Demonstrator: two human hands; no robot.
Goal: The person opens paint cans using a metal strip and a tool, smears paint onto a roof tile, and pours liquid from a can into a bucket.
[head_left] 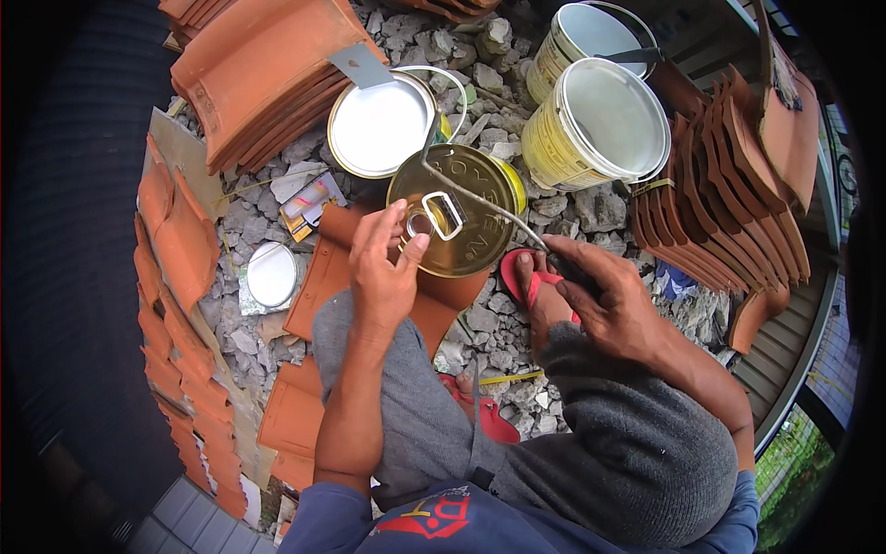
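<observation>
A metal can with a gold-coloured lid [480,235] stands before me, with a pale pull handle [444,216] and a small round spout cap [420,224] on top. Beside that cap, my left hand [380,268] has its thumb and fingers apart; whether they touch it I cannot tell. My right hand [609,300] grips the dark handle of a bent metal rod tool [489,205]. The rod crosses over the lid, and its hooked end reaches past the far rim. Just behind the can is a bucket with a white top [380,125], a grey flat scraper blade [362,65] lying on its edge.
Two pale yellow buckets [591,129] stand at the far right. Stacks of orange roof tiles rise at the far left [268,74], the left side [175,240] and the right [720,175]. Grey rubble [231,323] covers the ground, with a small white-lidded tin [272,275] on it.
</observation>
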